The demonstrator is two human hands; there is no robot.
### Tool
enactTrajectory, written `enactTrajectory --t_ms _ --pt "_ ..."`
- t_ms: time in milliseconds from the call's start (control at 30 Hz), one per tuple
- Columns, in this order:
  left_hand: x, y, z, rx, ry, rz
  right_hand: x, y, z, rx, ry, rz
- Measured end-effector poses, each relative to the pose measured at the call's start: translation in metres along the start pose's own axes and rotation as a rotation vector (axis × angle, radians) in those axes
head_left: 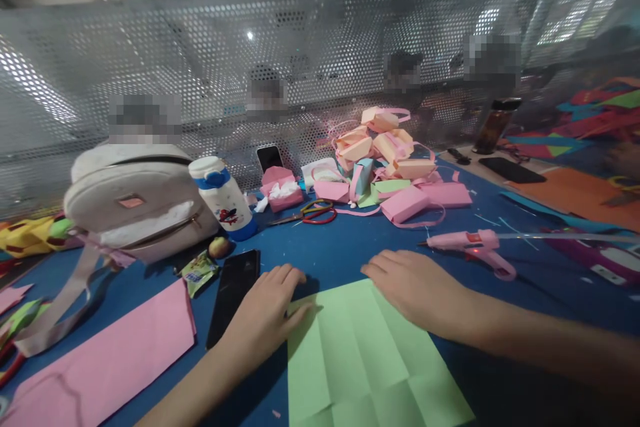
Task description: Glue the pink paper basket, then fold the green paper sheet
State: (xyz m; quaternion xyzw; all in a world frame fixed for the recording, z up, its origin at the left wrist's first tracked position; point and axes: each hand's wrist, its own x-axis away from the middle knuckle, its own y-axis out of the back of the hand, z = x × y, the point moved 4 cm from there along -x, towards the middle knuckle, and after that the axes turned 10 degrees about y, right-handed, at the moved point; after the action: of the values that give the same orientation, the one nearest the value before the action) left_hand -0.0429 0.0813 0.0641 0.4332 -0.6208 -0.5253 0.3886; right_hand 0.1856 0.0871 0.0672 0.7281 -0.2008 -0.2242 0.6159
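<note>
A light green sheet of paper (370,353) with several crease lines lies flat on the blue table (295,247) in front of me. My left hand (273,303) rests at the sheet's upper left corner, fingers loosely spread and thumb over its left edge. At the upper right corner lies my right hand (407,283), its fingers extended over the edge of the paper, holding nothing. Just left of my left hand is a black phone (233,290). Above my right hand sits a pink glue gun (473,243) with a small red light showing.
Folded pink paper (115,353) lies left. Behind stand a white backpack (135,193) and a bottle (225,203). Scissors (317,212) lie before a pile of small paper bags (390,153). Another phone (513,170) and orange paper (575,197) are at right. A perforated metal screen (325,53) stands behind.
</note>
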Motion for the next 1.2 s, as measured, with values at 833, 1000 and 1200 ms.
enactTrajectory --t_ms 833,1000,1200 --pt "-0.001 -0.007 0.016 0.782 0.194 0.361 0.020 -0.022 -0.041 -1.133 -0.259 -0.056" --pt "-0.009 0.006 0.005 0.838 0.195 0.303 0.006 0.002 -0.025 -1.018 -0.101 -0.043" --pt "-0.020 0.019 -0.003 0.922 0.196 0.186 -0.013 -0.002 -0.010 -1.206 -0.052 0.056"
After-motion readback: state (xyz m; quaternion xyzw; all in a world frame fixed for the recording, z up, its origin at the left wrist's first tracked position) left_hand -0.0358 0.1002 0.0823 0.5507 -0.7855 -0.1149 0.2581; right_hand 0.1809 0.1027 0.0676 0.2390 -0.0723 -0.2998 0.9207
